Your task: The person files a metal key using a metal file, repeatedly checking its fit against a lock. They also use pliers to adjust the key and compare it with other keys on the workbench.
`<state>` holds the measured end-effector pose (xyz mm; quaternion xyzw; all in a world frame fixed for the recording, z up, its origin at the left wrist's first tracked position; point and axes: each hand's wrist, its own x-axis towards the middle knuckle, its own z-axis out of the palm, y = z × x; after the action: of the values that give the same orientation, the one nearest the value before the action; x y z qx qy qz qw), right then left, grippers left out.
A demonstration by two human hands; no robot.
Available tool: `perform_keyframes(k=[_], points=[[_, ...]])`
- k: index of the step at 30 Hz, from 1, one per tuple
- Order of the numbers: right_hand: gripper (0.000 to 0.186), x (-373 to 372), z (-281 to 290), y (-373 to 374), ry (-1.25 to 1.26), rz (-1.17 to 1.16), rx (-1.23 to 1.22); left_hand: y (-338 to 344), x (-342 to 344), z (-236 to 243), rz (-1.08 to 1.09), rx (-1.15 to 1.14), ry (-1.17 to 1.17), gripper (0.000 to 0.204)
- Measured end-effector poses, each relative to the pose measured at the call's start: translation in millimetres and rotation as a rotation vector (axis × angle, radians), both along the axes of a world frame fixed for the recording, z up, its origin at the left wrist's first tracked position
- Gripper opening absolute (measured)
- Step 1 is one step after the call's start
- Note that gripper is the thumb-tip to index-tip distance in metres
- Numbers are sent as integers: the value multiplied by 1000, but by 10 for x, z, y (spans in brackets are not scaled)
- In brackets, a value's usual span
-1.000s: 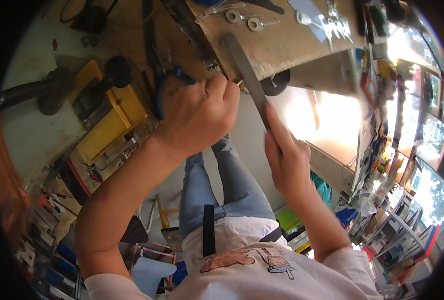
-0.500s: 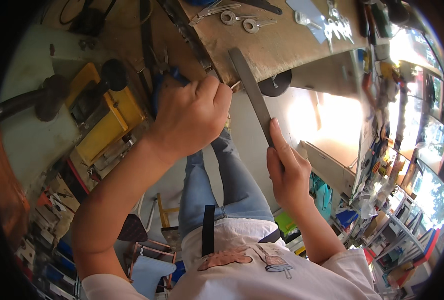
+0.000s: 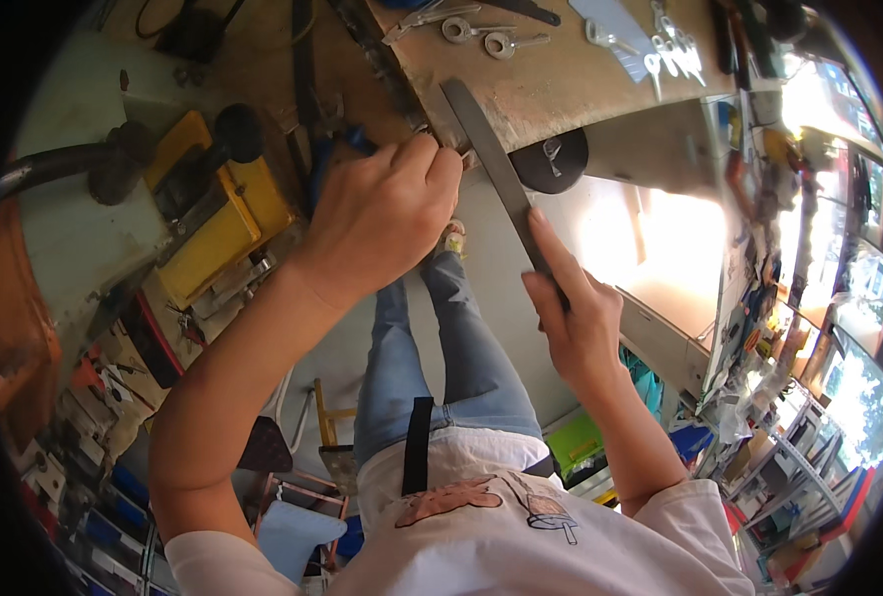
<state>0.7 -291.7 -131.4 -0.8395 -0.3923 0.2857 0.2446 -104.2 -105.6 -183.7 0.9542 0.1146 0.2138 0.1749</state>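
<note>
My right hand (image 3: 583,318) is closed round the lower end of a flat grey metal file (image 3: 491,149), with the index finger stretched along it. The file slants up and left, its far end over the edge of a wooden bench (image 3: 521,94). My left hand (image 3: 382,214) is a fist just left of the file, at the bench's corner. A small tip shows between that fist and the file; the rest is hidden by the fingers. Beyond the left knuckles lie pliers with blue handles (image 3: 357,139), partly covered by the hand.
Several keys, among them a round-headed key (image 3: 501,45), lie on the bench top. Below its edge is a dark round disc (image 3: 558,164) with a small metal piece on it. A yellow machine (image 3: 218,214) with a black knob stands at left. Tool-hung shelving (image 3: 789,437) fills the right.
The file and my right hand have moved a little up and away, the file's far end further over the bench. My left fist stays at the bench corner. The view has shifted slightly.
</note>
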Motion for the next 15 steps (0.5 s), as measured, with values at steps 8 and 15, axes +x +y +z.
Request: perform_keyframes(k=[8, 15], points=[[51, -27, -80, 3, -112, 31, 40, -39, -1, -44, 9, 33, -33, 17], [51, 64, -20, 315, -87, 48, 64, -4, -10, -54, -29, 86, -32, 18]])
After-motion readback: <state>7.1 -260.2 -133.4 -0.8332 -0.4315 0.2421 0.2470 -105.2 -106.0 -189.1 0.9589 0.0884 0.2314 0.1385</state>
